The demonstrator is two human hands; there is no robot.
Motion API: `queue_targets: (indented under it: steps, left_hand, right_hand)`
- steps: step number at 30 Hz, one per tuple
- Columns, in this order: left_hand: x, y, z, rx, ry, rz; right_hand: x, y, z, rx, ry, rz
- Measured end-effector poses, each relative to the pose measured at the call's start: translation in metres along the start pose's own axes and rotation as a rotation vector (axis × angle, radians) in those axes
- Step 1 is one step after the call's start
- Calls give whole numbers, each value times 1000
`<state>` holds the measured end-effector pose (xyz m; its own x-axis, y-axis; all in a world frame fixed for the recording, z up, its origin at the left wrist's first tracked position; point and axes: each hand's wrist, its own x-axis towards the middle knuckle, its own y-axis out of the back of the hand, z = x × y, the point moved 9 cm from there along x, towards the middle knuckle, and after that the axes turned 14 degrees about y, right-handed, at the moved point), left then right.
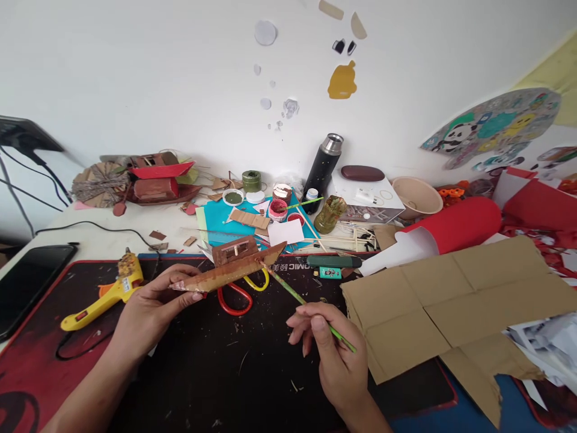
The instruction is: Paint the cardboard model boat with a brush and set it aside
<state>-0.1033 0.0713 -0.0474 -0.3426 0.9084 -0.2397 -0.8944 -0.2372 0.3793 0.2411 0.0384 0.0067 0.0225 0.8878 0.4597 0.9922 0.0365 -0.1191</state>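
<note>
My left hand (166, 297) is closed on the near end of a brown cardboard model boat (234, 267), which is held up over the dark mat with its side facing me. Part of the boat's side is darker brown than the rest. In my right hand (331, 343) a thin green paintbrush (291, 290) is gripped like a pen. Its tip meets the boat's side near the far end. Behind the boat lie scissors with red and yellow handles (235, 300), their blades partly hidden. A jar of red paint (278, 208) with another green brush in it stands farther back.
A yellow glue gun (103, 297) lies left of my left hand. Flattened cardboard (419, 300) covers the right side. At the back stand a black thermos (322, 165), a murky jar (331, 214) and finished-looking model boats (157, 180). A phone (33, 288) lies far left.
</note>
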Motion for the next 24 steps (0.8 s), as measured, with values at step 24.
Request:
queue_targets:
  steps: [24]
  left_hand:
    - [3,2,-7,11,50,-24]
  right_hand:
    - [6,34,12,-54,-22,188]
